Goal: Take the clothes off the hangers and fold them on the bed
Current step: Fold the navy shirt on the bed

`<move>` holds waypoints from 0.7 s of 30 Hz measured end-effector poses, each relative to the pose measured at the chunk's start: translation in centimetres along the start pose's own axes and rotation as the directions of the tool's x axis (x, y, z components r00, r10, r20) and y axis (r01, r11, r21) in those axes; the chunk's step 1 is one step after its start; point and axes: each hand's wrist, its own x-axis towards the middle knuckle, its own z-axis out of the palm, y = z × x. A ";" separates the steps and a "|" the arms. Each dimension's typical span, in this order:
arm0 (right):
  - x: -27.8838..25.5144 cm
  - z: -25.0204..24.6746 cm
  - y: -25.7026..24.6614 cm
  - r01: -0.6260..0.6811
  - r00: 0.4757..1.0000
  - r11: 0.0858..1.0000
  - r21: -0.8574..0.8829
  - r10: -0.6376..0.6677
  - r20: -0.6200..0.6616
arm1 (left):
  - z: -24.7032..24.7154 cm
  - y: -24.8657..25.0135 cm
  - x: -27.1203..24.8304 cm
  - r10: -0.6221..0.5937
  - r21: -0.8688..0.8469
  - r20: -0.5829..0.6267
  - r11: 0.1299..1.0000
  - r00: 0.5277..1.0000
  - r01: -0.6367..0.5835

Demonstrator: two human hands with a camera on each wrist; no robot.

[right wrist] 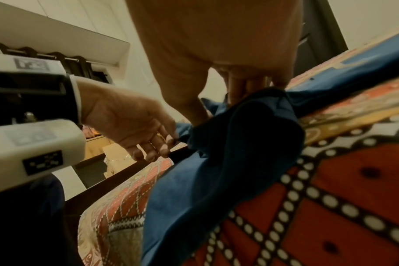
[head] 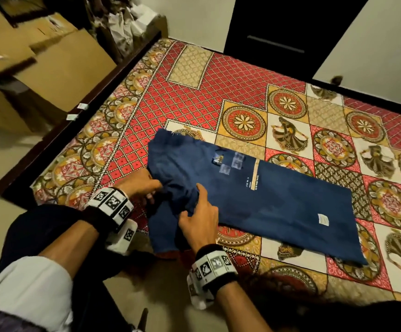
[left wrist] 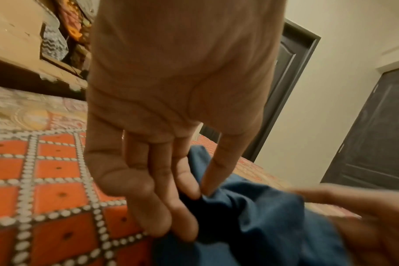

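A red-and-gold patterned bedspread (head: 194, 75) carries the dark blue cotton T-shirt (head: 278, 202), spread away from both hands. The left hand (head: 144, 185) pinches its bunched sleeve; the right hand (head: 200, 215) presses alongside, fingers loose (holding nothing). A hard tug could likely wrinkle the flattened body.

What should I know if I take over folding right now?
Left hand: pinches a bunched bit of the blue garment at its near end.
Right hand: fingers out, resting on the same bunch.
The garment lies spread on the bed, off its hanger, a sleeve part hanging over the bed's edge.
Done: hanger off, garment laid out.
Left: tuck the bunched end in, finish folding. No hangers or other clothes show.
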 end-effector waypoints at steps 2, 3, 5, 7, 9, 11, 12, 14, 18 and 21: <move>-0.8 0.4 -0.3 0.134 0.991 0.989 0.066 -0.135 -0.002 | -1.2 -0.5 -0.6 -0.053 0.139 -0.050 0.988 0.997 0.059; -1.6 0.6 -0.8 0.227 0.974 0.973 0.038 -0.228 0.020 | -1.8 -0.7 -0.5 -0.055 0.190 -0.119 0.979 0.991 0.077; -3.5 0.9 -1.9 0.384 0.921 0.922 -0.048 -0.378 0.100 | -2.4 -0.7 0.4 -0.041 0.107 -0.202 0.992 0.978 0.064; -5.2 1.3 -2.9 0.451 0.882 0.889 -0.082 -0.431 0.190 | -2.3 -0.2 1.1 -0.025 0.028 -0.189 0.999 0.982 0.031; -6.2 1.7 -3.4 0.461 0.862 0.881 -0.109 -0.416 0.289 | -1.5 0.5 1.0 0.015 0.070 -0.177 0.998 0.984 -0.003; -7.0 1.4 -3.7 0.477 0.831 0.869 -0.130 -0.398 0.388 | -0.7 0.5 0.7 0.031 0.183 -0.217 0.983 0.976 0.009; -7.4 1.1 -3.7 0.492 0.811 0.864 -0.108 -0.409 0.418 | -0.3 0.3 0.8 0.039 0.233 -0.244 0.972 0.969 0.019; -8.2 0.3 -3.6 0.493 0.803 0.870 -0.027 -0.443 0.399 | -0.4 0.0 0.8 0.045 0.292 -0.257 0.956 0.965 0.034; -7.3 -1.5 -1.7 0.404 0.914 0.914 0.033 -0.405 0.013 | -1.5 -0.3 0.7 0.008 0.329 -0.244 0.941 0.970 0.075; -5.5 -3.0 0.3 0.368 0.925 0.929 -0.032 -0.370 -0.084 | -2.1 -0.6 0.1 -0.003 0.455 -0.264 0.881 0.964 0.128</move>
